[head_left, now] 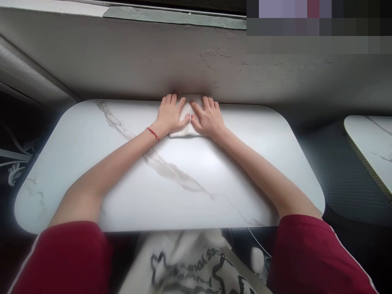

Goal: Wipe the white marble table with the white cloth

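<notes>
A folded white cloth (186,131) lies on the white marble-patterned tabletop (196,179), close to its far edge by the wall. My left hand (170,112) rests flat on the cloth's left side, fingers stretched toward the wall and thumb pointing inward. On the right side of the same cloth, my right hand (208,114) is laid down with its fingers spread. The two thumbs nearly meet over the middle of the cloth. Both hands press from above, and part of the cloth is hidden beneath them. A red string bracelet (152,133) circles my left wrist.
A grey wall (122,61) with chipped paint runs along the table's far side. Another marble-patterned tabletop (373,139) stands to the right. White cables (15,157) hang at the left. Below the near edge are a printed cream fabric (183,265) and a small white object (257,260).
</notes>
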The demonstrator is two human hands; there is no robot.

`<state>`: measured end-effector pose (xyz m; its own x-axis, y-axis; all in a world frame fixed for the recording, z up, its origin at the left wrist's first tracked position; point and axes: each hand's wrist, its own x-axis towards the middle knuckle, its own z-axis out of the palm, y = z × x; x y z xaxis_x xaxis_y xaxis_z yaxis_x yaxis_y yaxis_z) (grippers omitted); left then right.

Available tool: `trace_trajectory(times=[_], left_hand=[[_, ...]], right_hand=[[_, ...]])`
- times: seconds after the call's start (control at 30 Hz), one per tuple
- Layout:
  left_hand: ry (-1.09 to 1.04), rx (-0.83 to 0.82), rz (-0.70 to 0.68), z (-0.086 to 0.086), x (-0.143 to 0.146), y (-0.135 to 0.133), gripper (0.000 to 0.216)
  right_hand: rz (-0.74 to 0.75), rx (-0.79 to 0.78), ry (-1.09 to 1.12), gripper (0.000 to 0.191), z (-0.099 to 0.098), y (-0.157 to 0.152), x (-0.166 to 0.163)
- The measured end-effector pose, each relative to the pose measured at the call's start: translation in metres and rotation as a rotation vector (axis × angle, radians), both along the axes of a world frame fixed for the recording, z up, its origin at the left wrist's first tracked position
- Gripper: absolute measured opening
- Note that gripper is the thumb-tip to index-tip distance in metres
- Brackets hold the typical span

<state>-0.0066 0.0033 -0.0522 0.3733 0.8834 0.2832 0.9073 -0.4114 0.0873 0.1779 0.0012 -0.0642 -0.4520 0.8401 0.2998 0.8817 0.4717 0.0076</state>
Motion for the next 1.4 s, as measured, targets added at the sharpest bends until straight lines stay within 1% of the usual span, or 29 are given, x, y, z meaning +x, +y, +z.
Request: trace_trajectory(times=[0.17, 0.4, 0.6, 0.8, 0.9, 0.97, 1.07, 1.23, 1.33, 1.4], left_hand=[[-0.035, -0.008, 0.011, -0.002, 0.001, 0.002, 0.061], [-0.001, -0.037, 0.028, 0.002, 0.002, -0.004, 0.056], [0.012, -0.023, 0.024, -0.001, 0.000, -0.002, 0.056], [0.035, -0.030, 0.020, 0.001, -0.002, -0.005, 0.065], [0.051, -0.041, 0.017, 0.005, -0.002, -0.013, 0.072], [0.060, -0.042, 0.013, 0.007, -0.003, -0.025, 0.077], [0.103, -0.051, -0.009, 0.009, -0.003, -0.056, 0.073], [0.202, -0.064, -0.038, 0.014, -0.003, -0.126, 0.068], [0.235, -0.051, -0.049, 0.015, -0.005, -0.166, 0.067], [0.262, -0.044, -0.047, 0.016, -0.006, -0.189, 0.067]], right_hand=[[-0.024, 0.009, -0.043, 0.061, -0.002, 0.003, 0.000], [-0.029, -0.008, -0.002, 0.059, -0.004, 0.001, 0.002], [-0.011, -0.002, 0.029, 0.060, -0.008, 0.003, 0.001], [-0.066, -0.017, 0.049, 0.058, -0.003, -0.005, -0.006], [-0.048, -0.027, 0.035, 0.057, 0.003, -0.015, -0.007], [-0.027, -0.032, 0.012, 0.057, 0.005, -0.027, -0.007], [-0.016, -0.037, -0.032, 0.056, 0.007, -0.057, -0.009], [-0.022, -0.006, -0.050, 0.054, 0.007, -0.131, -0.010], [0.027, 0.031, -0.046, 0.053, 0.006, -0.169, -0.007], [0.073, 0.046, -0.022, 0.052, 0.005, -0.188, -0.004]])
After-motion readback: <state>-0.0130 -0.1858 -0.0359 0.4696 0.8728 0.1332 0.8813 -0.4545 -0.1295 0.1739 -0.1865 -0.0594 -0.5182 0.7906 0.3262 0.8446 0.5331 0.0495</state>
